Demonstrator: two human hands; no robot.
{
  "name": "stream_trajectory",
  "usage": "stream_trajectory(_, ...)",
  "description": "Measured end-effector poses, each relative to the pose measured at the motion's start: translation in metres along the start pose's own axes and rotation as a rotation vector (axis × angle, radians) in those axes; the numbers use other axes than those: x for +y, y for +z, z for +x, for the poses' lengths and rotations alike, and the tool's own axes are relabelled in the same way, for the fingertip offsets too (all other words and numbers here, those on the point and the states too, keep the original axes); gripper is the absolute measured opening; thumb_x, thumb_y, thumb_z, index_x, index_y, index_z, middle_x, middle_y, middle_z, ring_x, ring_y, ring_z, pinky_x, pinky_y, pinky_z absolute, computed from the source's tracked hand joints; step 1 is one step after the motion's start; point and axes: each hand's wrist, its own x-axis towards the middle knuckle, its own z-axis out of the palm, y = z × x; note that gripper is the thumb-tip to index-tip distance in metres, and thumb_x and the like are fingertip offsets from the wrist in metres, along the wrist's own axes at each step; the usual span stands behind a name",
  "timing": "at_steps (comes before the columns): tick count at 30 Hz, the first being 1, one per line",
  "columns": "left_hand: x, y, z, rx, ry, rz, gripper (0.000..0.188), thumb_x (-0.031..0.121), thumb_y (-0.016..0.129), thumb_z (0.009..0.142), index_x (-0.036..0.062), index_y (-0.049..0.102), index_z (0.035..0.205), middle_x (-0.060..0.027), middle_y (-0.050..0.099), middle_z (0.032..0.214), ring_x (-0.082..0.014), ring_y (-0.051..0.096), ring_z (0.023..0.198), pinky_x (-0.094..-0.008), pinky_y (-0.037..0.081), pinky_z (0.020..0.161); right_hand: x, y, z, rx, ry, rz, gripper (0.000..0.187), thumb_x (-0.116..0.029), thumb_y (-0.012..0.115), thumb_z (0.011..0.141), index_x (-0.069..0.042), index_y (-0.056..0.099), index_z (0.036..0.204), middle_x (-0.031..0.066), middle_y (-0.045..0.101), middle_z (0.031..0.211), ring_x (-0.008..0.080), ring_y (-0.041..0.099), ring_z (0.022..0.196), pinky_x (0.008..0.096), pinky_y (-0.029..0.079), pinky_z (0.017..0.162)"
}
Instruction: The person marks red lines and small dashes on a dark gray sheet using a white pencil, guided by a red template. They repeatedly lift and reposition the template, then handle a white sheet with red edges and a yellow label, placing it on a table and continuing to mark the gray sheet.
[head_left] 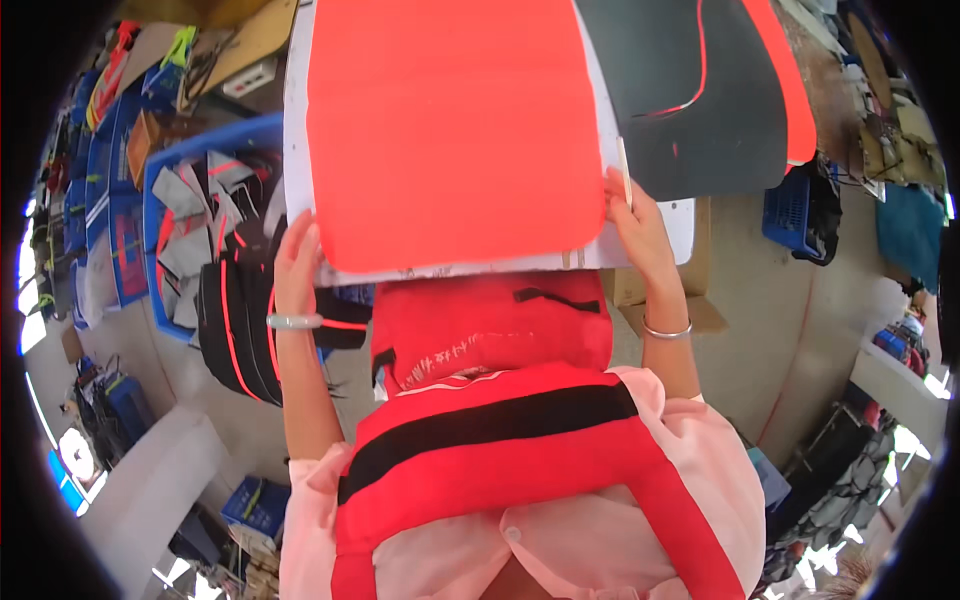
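A large bright red-orange sheet (460, 130) with rounded near corners lies on a white board (612, 120) in front of me. My left hand (297, 262) rests at the sheet's near left corner, fingers stretched along its edge. At the right edge, my right hand (638, 228) closes on a thin pale stick (625, 165) that points upward; its fingertips touch the sheet's border. The stick's exact kind does not show. Right of the board lies a dark grey panel (680, 130) with red-orange edging and a loose red-orange cord (703, 50).
Left of the table stands a blue bin (158, 250) full of grey and red-orange scraps. Beside it are black bundles with red-orange piping (235, 330). An open cardboard box (690, 300) sits under the board, and a blue basket (788, 215) farther right. My red apron (500, 325) reaches the table edge.
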Motion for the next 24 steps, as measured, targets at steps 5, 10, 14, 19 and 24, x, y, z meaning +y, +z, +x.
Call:
stream_trajectory(5, 0.004, -0.003, 0.001, -0.028, 0.003, 0.000, 0.049, 0.029, 0.055, 0.097, 0.0025, 0.046, 0.137, -0.0094, 0.056, 0.131, -0.0181, 0.055, 0.118, -0.0327, 0.044, 0.096, -0.006, 0.002, -0.005, 0.022, -0.008, -0.035, 0.040, -0.007, 0.043, 0.092, 0.006, 0.050, 0.129, 0.0157, 0.063, 0.117, 0.0191, 0.059, 0.107, 0.0300, 0.043, 0.094)
stream_trajectory(10, 0.005, 0.001, 0.004, -0.004, 0.006, 0.056, 0.053, 0.034, 0.056, 0.096, 0.0017, 0.046, 0.137, -0.0120, 0.055, 0.132, -0.0190, 0.053, 0.120, -0.0338, 0.043, 0.096, -0.014, 0.007, -0.005, -0.024, -0.010, -0.091, 0.046, -0.008, 0.040, 0.094, 0.010, 0.040, 0.136, 0.0210, 0.058, 0.123, 0.0227, 0.058, 0.113, 0.0309, 0.045, 0.096)
stream_trajectory(14, -0.002, 0.002, -0.004, 0.016, 0.057, -0.048, 0.053, 0.030, 0.059, 0.095, -0.0008, 0.046, 0.136, -0.0122, 0.055, 0.130, -0.0209, 0.053, 0.120, -0.0349, 0.043, 0.098, -0.004, -0.004, -0.011, 0.023, 0.071, 0.069, 0.046, -0.008, 0.040, 0.097, 0.009, 0.034, 0.140, 0.0223, 0.050, 0.134, 0.0263, 0.053, 0.121, 0.0375, 0.046, 0.101)
stream_trajectory(19, -0.021, 0.002, -0.012, 0.015, 0.152, 0.081, 0.051, 0.027, 0.061, 0.094, -0.0023, 0.048, 0.134, -0.0114, 0.057, 0.127, -0.0198, 0.055, 0.116, -0.0342, 0.045, 0.096, 0.000, 0.001, -0.038, 0.009, 0.075, 0.114, 0.046, -0.007, 0.041, 0.097, 0.009, 0.035, 0.140, 0.0240, 0.047, 0.135, 0.0268, 0.051, 0.123, 0.0383, 0.046, 0.102)
stream_trajectory(24, -0.012, -0.007, -0.012, 0.024, 0.074, -0.080, 0.047, 0.023, 0.059, 0.095, -0.0015, 0.048, 0.134, -0.0133, 0.056, 0.128, -0.0191, 0.057, 0.115, -0.0323, 0.046, 0.094, 0.001, -0.002, -0.044, 0.048, 0.072, 0.153, 0.044, -0.008, 0.041, 0.097, 0.010, 0.039, 0.137, 0.0216, 0.047, 0.136, 0.0272, 0.053, 0.121, 0.0385, 0.045, 0.102)
